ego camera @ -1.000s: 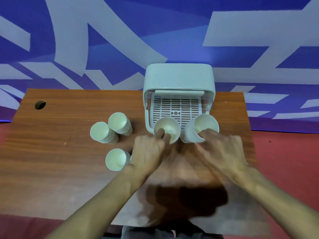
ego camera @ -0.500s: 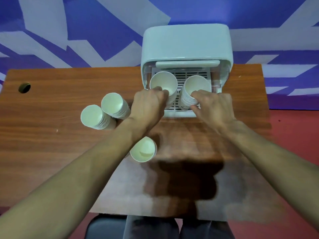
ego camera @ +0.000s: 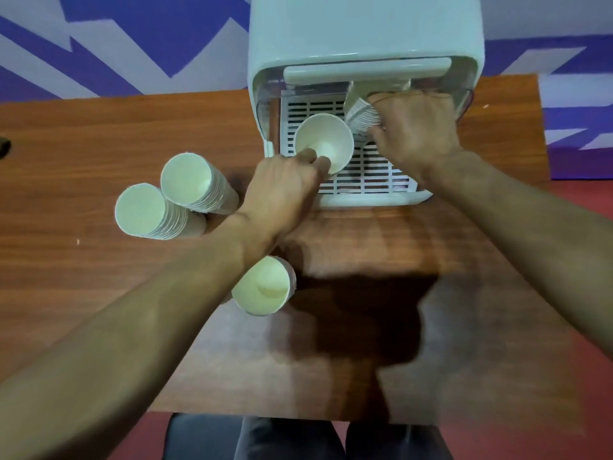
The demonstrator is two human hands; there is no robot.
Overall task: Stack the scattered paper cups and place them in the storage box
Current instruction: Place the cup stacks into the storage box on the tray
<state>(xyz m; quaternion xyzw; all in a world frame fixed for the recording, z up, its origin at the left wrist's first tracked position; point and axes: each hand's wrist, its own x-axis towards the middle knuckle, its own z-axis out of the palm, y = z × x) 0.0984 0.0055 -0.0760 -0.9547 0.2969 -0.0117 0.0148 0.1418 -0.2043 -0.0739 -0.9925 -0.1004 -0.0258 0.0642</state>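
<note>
- A hole [ego camera: 3, 147] in the table [ego camera: 83, 134] is cut off by the left edge.
- Two cup stacks, an outer stack [ego camera: 146, 210] and an inner stack [ego camera: 192, 182], are seen close together, left of the box [ego camera: 365, 28].
- A low stack [ego camera: 265, 287] is partly covered by the left forearm.
- The rim of the front stack [ego camera: 326, 141] is pinched by the left hand [ego camera: 282, 190], over the grille [ego camera: 374, 174] at the box's mouth.
- The top of the rear stack [ego camera: 361, 117], deeper inside the box, is hidden behind the lid bar [ego camera: 365, 66].
- The rear stack is gripped by the right hand [ego camera: 418, 127], fingers curled round its side; the fingertips cannot be made out.
</note>
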